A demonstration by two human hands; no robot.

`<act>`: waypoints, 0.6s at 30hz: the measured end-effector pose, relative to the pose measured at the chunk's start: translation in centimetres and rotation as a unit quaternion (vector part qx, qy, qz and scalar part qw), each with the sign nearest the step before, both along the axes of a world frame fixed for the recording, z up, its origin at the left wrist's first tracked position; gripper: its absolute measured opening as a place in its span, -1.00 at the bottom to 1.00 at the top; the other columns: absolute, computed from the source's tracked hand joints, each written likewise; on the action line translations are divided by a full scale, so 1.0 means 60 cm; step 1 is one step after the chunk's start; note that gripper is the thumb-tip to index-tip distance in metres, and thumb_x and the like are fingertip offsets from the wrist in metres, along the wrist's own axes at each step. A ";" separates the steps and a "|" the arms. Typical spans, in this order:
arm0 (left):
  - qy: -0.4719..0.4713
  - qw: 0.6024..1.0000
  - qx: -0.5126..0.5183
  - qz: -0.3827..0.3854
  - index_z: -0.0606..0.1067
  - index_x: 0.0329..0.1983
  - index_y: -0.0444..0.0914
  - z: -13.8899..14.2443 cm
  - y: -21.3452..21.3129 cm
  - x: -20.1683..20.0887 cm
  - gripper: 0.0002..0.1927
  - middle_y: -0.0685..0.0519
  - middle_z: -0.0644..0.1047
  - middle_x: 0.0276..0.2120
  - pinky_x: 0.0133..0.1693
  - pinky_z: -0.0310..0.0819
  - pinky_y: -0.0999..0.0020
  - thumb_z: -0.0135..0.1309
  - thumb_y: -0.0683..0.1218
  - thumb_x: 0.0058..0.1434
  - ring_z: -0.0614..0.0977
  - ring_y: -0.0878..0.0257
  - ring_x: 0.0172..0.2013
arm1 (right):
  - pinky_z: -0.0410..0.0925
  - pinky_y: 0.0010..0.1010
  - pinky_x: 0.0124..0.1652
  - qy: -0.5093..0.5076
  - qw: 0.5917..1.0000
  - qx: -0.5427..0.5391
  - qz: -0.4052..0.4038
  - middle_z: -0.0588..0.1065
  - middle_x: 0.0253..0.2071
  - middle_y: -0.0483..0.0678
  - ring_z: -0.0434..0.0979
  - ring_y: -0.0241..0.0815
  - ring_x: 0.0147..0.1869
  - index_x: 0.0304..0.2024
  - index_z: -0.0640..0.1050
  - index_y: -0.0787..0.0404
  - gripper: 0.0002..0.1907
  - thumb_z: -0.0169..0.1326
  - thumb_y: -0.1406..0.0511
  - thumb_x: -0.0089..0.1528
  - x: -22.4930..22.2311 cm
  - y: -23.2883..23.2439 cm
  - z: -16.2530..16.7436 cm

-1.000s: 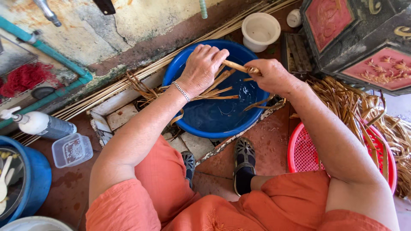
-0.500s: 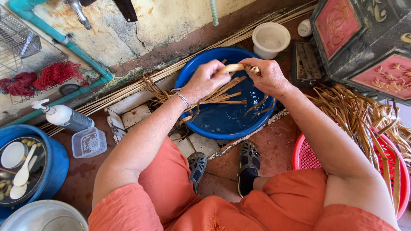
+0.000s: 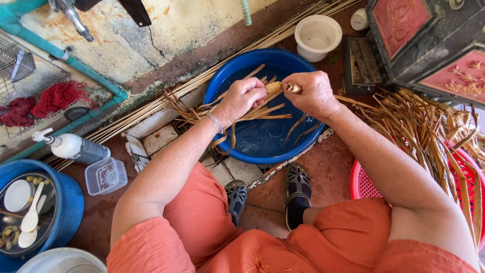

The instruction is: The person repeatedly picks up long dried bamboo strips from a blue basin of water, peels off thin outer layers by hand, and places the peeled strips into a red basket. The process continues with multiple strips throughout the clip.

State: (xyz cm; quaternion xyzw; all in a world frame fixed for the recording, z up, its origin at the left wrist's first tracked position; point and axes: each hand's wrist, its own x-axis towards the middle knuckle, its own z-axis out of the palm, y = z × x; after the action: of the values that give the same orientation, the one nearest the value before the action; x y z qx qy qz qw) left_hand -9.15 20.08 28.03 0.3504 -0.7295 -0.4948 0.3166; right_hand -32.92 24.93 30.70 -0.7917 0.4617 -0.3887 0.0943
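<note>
Gripping stalk [image 3: 275, 87] over blue basin [image 3: 262, 146]

Glossy blue plastic basin [image 3: 308, 146]; dry fibrous stalk [image 3: 275, 87]; red plastic mesh basket [image 3: 365, 186].

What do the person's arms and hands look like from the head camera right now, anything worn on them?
Both arms are bare from the shoulder down, with no gloves on either hand. The left hand has a thin silver-coloured chain bracelet at the wrist. The right hand shows no bracelet or watch. The orange garment appears sleeveless or very short-sleeved. I cannot tell about rings.
</note>
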 end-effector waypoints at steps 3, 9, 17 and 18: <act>0.126 0.972 0.195 -0.048 0.52 -0.30 -0.31 -0.005 -0.011 0.000 -0.80 -0.04 0.61 -0.35 -0.17 0.57 0.33 0.02 -0.09 0.38 0.62 0.26 -0.30 | 0.43 -0.33 -0.34 0.001 1.000 -0.014 0.015 0.57 -0.41 0.05 0.62 -0.01 -0.36 -0.28 0.64 0.22 -0.91 0.27 0.41 0.16 0.012 -0.012 -0.002; 0.177 0.946 0.253 -0.096 0.43 0.01 -0.27 -0.019 -0.018 -0.005 -0.74 -0.02 0.61 -0.11 0.03 0.63 0.31 0.12 -0.17 0.27 0.68 0.25 -0.06 | 0.46 -0.32 -0.30 -0.005 0.999 -0.031 0.035 0.59 -0.34 0.06 0.64 0.03 -0.28 -0.22 0.63 0.22 -0.85 0.27 0.41 0.14 0.026 -0.025 0.005; 0.087 0.996 -0.001 -0.026 0.42 0.27 -0.39 -0.042 -0.013 -0.018 -0.56 -0.08 0.65 0.01 0.04 0.63 0.43 0.15 -0.21 0.34 0.72 0.27 -0.06 | 0.45 -0.24 -0.34 0.072 0.996 -0.046 0.013 0.57 -0.40 0.03 0.61 0.07 -0.32 -0.26 0.65 0.18 -0.84 0.34 0.34 0.12 0.034 -0.045 0.012; 0.084 0.996 -0.022 -0.018 0.42 0.26 -0.39 -0.041 -0.011 -0.017 -0.57 -0.08 0.66 -0.02 0.02 0.63 0.44 0.15 -0.21 0.34 0.72 0.28 -0.07 | 0.45 -0.23 -0.34 0.079 0.995 -0.057 0.018 0.57 -0.40 0.03 0.61 0.08 -0.32 -0.26 0.65 0.18 -0.84 0.34 0.33 0.12 0.037 -0.047 0.011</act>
State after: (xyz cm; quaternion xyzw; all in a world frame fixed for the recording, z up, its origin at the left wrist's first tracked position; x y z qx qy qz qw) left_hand -10.16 19.39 25.57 0.2873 -0.7171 -0.5120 0.3756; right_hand -30.73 22.13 31.34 -0.8323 0.4303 -0.3490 0.0198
